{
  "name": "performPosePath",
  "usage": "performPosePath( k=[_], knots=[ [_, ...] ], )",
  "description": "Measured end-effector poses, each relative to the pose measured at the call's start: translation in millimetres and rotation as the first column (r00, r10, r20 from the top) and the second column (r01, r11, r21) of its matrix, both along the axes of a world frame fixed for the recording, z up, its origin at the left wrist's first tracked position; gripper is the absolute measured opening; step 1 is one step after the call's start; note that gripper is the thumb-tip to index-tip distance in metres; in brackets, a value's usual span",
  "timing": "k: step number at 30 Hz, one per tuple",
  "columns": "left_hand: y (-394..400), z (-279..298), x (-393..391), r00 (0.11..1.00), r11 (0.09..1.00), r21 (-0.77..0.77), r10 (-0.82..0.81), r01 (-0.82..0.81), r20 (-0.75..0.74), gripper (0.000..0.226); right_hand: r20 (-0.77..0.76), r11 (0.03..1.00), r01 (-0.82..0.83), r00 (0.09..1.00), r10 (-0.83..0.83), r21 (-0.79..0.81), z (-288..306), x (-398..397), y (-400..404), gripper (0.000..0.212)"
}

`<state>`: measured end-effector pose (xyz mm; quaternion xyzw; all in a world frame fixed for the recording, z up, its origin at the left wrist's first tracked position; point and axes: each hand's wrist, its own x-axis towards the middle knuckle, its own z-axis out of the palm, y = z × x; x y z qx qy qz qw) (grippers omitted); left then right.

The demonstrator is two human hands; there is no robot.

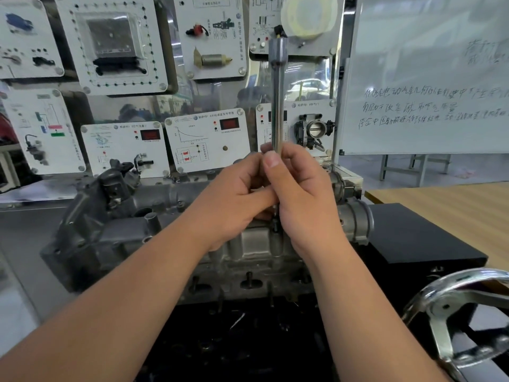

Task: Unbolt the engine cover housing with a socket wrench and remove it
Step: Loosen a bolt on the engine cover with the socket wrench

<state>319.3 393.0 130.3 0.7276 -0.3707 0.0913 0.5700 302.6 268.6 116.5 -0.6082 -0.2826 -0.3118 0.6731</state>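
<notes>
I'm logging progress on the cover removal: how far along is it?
Done: nothing visibly. The engine cover housing sits on the engine. In hand: the right hand and left hand hold the upright socket wrench over its top. Left: unbolting, then lifting the cover off.

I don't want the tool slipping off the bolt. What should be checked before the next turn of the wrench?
1. Both hands on the tool: left hand and right hand grip the socket wrench low down. Ok.
2. Shaft upright: ok.
3. Lower end seated on a bolt: hidden by the hands. Cannot tell.
4. Engine cover housing still in place: ok.
5. Top end free of the display panels behind: cannot tell.
</notes>
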Motion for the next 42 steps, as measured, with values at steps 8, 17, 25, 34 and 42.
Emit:
performPosePath(
  k=[8,17,25,34,42],
  knots=[
    [5.0,-4.5,-0.4,0.991,0.998,-0.017,-0.064,0.062,-0.113,0.026,-0.038,0.996,0.039,0.998,-0.042,-0.080,-3.4,-0.9,-9.2,0.027],
    [2.3,-3.9,-1.9,0.999,0.999,0.047,0.018,-0.020,0.034,0.027,0.025,0.999,0.005,1.000,-0.005,-0.032,-4.3,-1.4,-6.0,0.013],
    [3.0,-4.7,-2.5,0.998,0.999,0.023,-0.030,0.032,-0.055,0.024,0.014,0.997,0.067,0.998,-0.067,-0.036,-5.6,-2.0,-8.8,0.030],
    [0.9,-4.8,-0.5,1.000,0.999,0.033,0.002,-0.002,0.010,0.019,0.034,0.999,0.034,0.999,-0.033,-0.034,-3.9,-3.9,-6.9,0.014],
    [1.7,-2.5,-4.0,0.990,0.997,-0.019,-0.074,0.072,-0.117,0.024,0.007,0.999,0.012,1.000,-0.012,-0.051,-4.5,0.5,-8.5,0.030]
  ],
)
